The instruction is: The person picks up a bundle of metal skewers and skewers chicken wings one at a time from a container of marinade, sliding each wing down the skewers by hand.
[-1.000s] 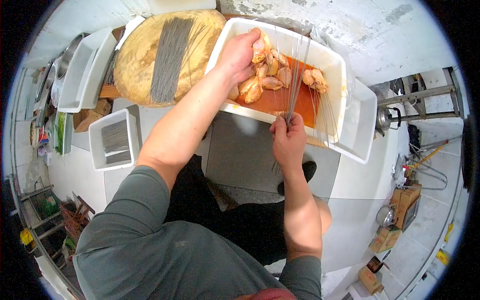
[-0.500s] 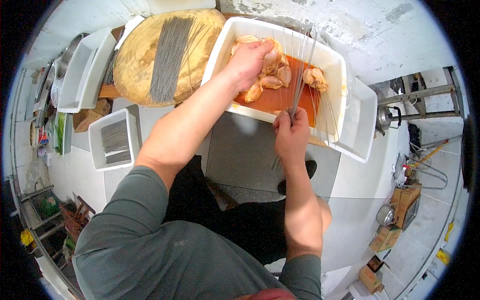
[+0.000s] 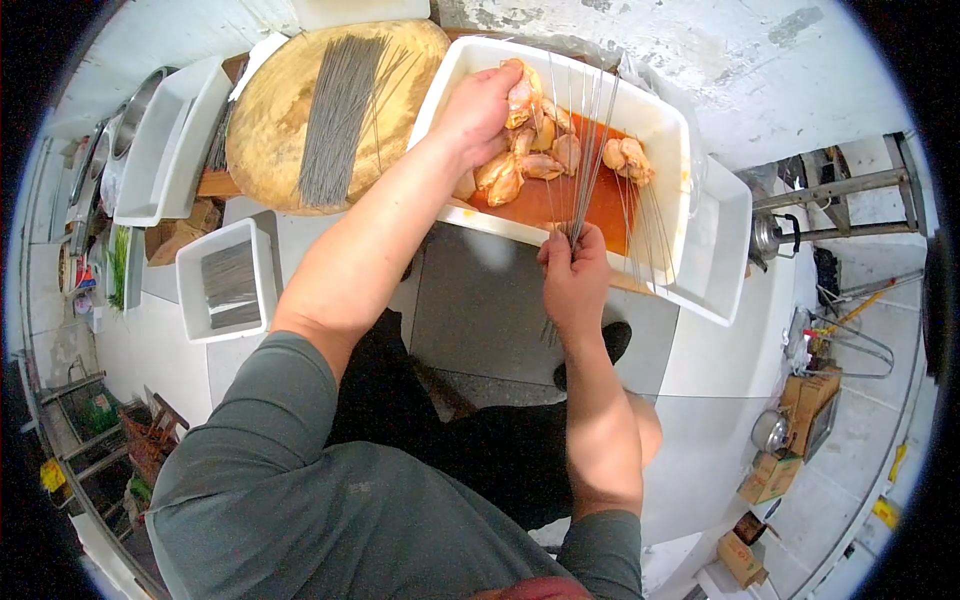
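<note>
My left hand (image 3: pixel 480 112) is closed on a raw chicken wing (image 3: pixel 522 98), over the left part of a white tub (image 3: pixel 440 95). Several more marinated chicken wings (image 3: pixel 500 178) lie below it in reddish-orange liquid (image 3: pixel 530 215). My right hand (image 3: pixel 577 275) grips a bundle of thin metal skewers (image 3: pixel 592 165) at the tub's near rim. Their upper ends fan out over the tub and the lower ends hang below my fist. On the tub's right side, another clump of chicken (image 3: pixel 628 160) sits with skewers (image 3: pixel 655 220) running from it to the near rim.
A round wooden chopping block (image 3: pixel 270 110) carries a pile of skewers (image 3: pixel 340 120) left of the tub. A small white bin (image 3: pixel 225 330) on the floor holds more skewers. Another white tub (image 3: pixel 722 240) stands at the right, near a metal kettle (image 3: pixel 768 235).
My left hand has moved slightly left and up, with the chicken wing now showing beyond my fingers. My right hand has shifted slightly left and down with the skewers.
</note>
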Demonstrator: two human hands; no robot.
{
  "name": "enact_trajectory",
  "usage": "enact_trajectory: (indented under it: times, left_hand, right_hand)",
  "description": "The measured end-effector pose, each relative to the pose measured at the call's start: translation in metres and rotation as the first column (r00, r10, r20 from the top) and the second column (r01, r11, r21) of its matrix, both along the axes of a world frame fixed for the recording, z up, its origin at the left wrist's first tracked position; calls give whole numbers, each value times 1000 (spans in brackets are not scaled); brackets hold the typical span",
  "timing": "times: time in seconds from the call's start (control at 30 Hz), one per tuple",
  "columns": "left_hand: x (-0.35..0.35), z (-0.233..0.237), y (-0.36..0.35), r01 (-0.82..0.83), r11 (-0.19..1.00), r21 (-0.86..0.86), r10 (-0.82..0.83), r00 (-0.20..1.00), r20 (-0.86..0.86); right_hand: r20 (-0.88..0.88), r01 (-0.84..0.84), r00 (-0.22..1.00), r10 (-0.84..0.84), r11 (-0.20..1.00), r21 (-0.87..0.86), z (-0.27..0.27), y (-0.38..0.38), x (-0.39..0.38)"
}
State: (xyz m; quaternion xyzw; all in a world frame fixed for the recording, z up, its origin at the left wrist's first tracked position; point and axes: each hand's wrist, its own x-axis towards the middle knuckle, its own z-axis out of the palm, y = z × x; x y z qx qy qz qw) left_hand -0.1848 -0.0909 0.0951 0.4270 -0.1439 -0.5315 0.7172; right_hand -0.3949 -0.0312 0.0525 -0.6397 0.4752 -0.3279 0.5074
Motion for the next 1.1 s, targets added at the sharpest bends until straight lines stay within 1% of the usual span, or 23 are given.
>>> enact_trajectory:
  times: [0.07, 0.17, 0.27, 0.37, 0.57, 0.67, 0.77, 0.87, 0.97, 1.07, 1.1]
  left_hand:
    - [0, 0, 0, -8, 1000, -17, 8, 1000, 6]
    - [1, 0, -1, 5, 1000, -18, -6, 999, -39]
    - [2, 5, 1, -16, 1000, 9, 16, 1000, -27]
    - [3, 6, 1, -13, 1000, -20, 13, 1000, -6]
    - [6, 1, -2, -19, 998, -61, 17, 1000, -25]
    - [4, 1, -2, -34, 997, -70, 34, 999, 1]
    - [7, -5, -4, -4, 999, -43, 4, 1000, 0]
    - [3, -1, 0, 38, 999, 17, -40, 996, 78]
    - [-1, 2, 2, 35, 998, 49, -41, 992, 122]
    - [-1, -8, -1, 63, 998, 29, -66, 990, 122]
    - [-2, -8, 0, 65, 997, 33, -69, 990, 125]
  right_hand:
    - [-6, 2, 1000, -2, 1000, -2, 2, 1, 0]
    - [-23, 3, 1000, -4, 1000, -15, 0, 0, -1]
    - [-4, 2, 1000, -2, 1000, -18, -3, 0, 0]
    - [-6, 2, 1000, -2, 1000, -22, -6, 0, 0]
    - [9, 2, 1000, -1, 1000, -21, -5, 1, 0]
    - [-4, 2, 1000, -2, 1000, -21, -3, 2, 0]
    - [-52, 3, 999, -5, 999, -40, -3, 1, 0]
    - [-47, 11, 999, -12, 999, -33, -3, -1, 0]
    - [-47, 10, 999, -12, 999, -37, -4, -2, 0]
    - [-1, 10, 1000, -10, 1000, -25, -3, -2, 4]
    - [-15, 5, 1000, -6, 999, -44, -2, -3, 3]
